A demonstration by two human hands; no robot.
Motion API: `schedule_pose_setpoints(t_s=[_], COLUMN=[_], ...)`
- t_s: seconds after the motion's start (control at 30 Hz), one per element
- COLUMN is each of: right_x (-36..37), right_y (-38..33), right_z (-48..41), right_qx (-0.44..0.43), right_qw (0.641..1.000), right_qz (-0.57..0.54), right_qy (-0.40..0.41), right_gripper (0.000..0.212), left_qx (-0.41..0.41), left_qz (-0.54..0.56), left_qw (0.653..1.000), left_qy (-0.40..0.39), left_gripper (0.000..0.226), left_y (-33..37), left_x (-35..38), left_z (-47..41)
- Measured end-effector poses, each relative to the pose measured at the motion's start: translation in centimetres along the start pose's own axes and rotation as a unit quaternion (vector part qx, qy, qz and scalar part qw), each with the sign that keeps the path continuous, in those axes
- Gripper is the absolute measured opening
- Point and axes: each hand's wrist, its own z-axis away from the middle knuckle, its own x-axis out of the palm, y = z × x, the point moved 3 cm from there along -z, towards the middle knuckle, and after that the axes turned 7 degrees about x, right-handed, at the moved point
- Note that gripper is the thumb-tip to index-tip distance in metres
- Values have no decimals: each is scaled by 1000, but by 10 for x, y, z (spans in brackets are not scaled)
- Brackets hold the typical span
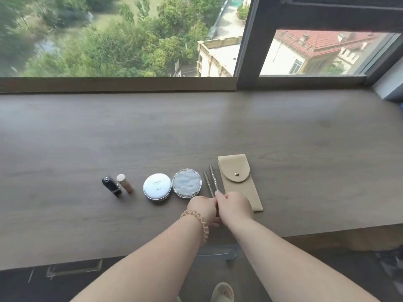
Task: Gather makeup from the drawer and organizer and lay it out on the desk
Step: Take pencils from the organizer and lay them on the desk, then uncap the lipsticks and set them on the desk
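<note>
Most of the makeup looks laid out on the bench (283, 131): black lipstick (111, 185), tan tube (125, 183), white compact (157, 186) and clear case (186, 183) left of the hands, beige pouch (238, 182) to their right. The left hand (201, 209) and right hand (234, 207) meet, pinching the near ends of two slim pencils (211, 182) (probably squaring them up).

Single head-worn wide-angle view, looking forward and down over the wooden desk (196, 127) toward the window (122, 35). Both forearms enter from the lower edge, close to the lens.
</note>
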Motion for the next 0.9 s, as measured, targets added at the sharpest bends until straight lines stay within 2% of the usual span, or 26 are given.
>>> schedule_pose_setpoints(t_s=[0.1, 0.17, 0.3, 0.4, 0.57, 0.67, 0.77, 0.9], right_x=[-7, -11, -13, -13, -14, -18, -20, -9], right_y=[-3, -2, 3, 2, 2, -4, -15, -34], right_z=[-3, -6, -11, -14, -13, -9, -3, 8], right_qx=[-34, -61, -120, -158, -190, -226, -298, -392], right_qw=[993, 984, 958, 942, 944, 943, 938, 910], right_qz=[108, 167, 258, 295, 269, 242, 147, 34], right_qy=[25, 30, 18, 12, 5, 35, 100, 129], right_gripper=[37, 35, 35, 35, 30, 26, 22, 19], left_qx=[-9, 22, 76, 76, 85, 106, 162, 233], left_qz=[-9, -97, -299, -333, -297, -255, -198, -157], left_qw=[999, 991, 935, 919, 926, 931, 923, 903], left_qy=[44, 89, 175, 197, 218, 238, 286, 326], left_gripper=[15, 21, 23, 28, 24, 20, 16, 8], left_y=[1, 5, 14, 14, 11, 12, 20, 26], left_x=[1, 0, -5, -3, 0, -2, -11, -34], left_z=[1, 1, 5, 9, 13, 20, 30, 50])
